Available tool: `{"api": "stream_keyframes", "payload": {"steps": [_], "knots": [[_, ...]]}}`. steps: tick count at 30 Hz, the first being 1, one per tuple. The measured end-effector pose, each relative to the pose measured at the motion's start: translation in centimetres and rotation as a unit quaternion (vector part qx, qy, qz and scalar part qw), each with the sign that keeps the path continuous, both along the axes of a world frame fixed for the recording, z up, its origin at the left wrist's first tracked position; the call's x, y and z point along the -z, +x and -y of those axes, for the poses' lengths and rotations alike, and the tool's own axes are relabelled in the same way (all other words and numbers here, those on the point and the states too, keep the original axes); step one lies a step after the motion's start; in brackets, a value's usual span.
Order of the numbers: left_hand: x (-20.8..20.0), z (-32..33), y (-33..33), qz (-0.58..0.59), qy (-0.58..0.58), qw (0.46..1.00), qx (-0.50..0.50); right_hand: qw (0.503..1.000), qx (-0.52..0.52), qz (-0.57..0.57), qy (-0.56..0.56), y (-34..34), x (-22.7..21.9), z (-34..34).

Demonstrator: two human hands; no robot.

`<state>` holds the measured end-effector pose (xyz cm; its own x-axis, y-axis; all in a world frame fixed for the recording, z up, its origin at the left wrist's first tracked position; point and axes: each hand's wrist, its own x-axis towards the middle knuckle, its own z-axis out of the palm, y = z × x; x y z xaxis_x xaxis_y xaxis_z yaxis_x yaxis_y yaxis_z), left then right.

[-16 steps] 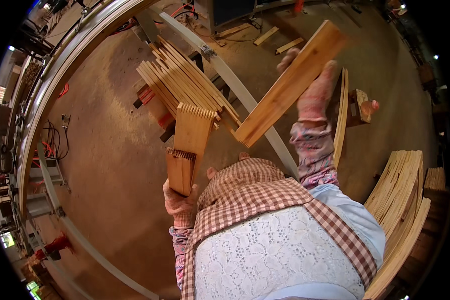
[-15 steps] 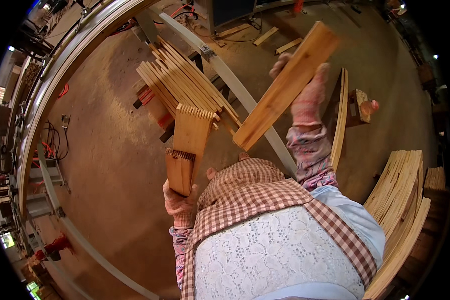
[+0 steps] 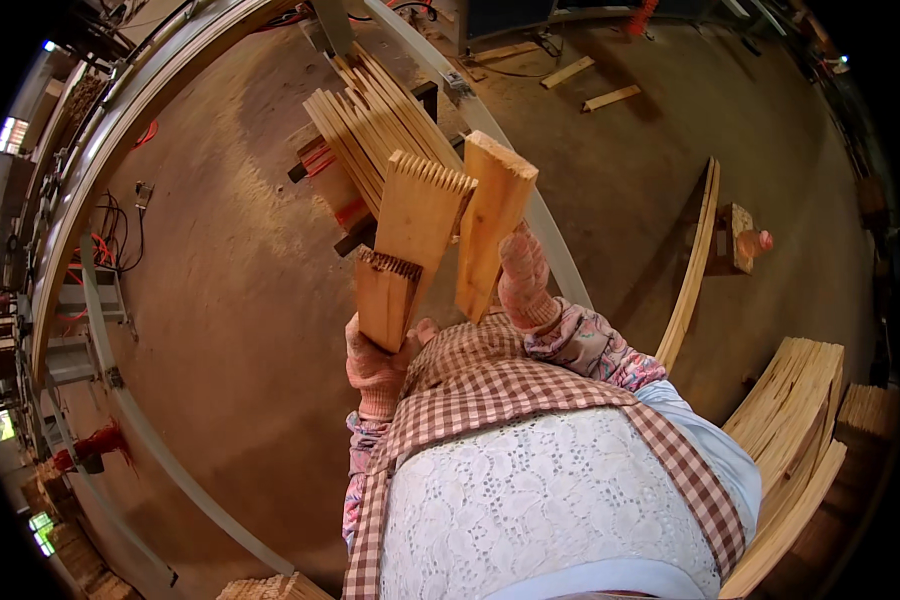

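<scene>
My left hand (image 3: 372, 368), in a pinkish knitted glove, is closed round the near end of wooden boards with toothed ends. One is a shorter board (image 3: 383, 315) with a dark toothed end; behind it a longer, paler board (image 3: 418, 215) shows a comb-like far end. Just to their right, my right hand (image 3: 526, 275), also gloved, is closed on another wooden board (image 3: 495, 205), which points away from me with its plain end up. This board's near end comes close to my apron. Fingers behind the boards are hidden.
Beyond my hands, a stack of wooden strips (image 3: 375, 120) rests on a support beside a grey metal rail (image 3: 457, 85). A long thin strip (image 3: 695, 270) and a wooden block (image 3: 732, 240) stand to the right. Stacked boards (image 3: 785, 400) are at lower right; a curved rail (image 3: 80, 200) runs along the left.
My right hand has come left and nearer my body, bringing its board from a raised slant to beside the left hand's boards. The left hand keeps its grip; the view has shifted a little.
</scene>
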<state>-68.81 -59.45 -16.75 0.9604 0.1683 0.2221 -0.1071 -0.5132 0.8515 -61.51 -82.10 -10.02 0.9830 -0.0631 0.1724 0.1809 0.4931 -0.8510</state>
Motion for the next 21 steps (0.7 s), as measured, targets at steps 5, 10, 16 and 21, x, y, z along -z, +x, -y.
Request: {"api": "stream_keyframes", "payload": {"steps": [5, 10, 16, 21], "knots": [[-0.5, 1.8, 0.9, 0.026, -0.059, 0.998, 0.006, 0.986, -0.08, 0.07, 0.125, 0.3, -1.0, -1.6], [1.0, 1.6, 1.8, -0.048, -0.074, 0.996, 0.027, 0.992, -0.043, 0.111, 0.044, 1.3, -1.6, -1.4], [1.2, 2.1, 2.0, -0.096, -0.085, 0.99, 0.063, 0.998, -0.01, 0.04, 0.037, 2.3, -2.4, -1.8], [-2.7, 3.8, 6.1, -0.196, -0.247, 0.929, 0.192, 0.976, -0.002, -0.175, 0.127, 7.6, -3.3, -2.1]]}}
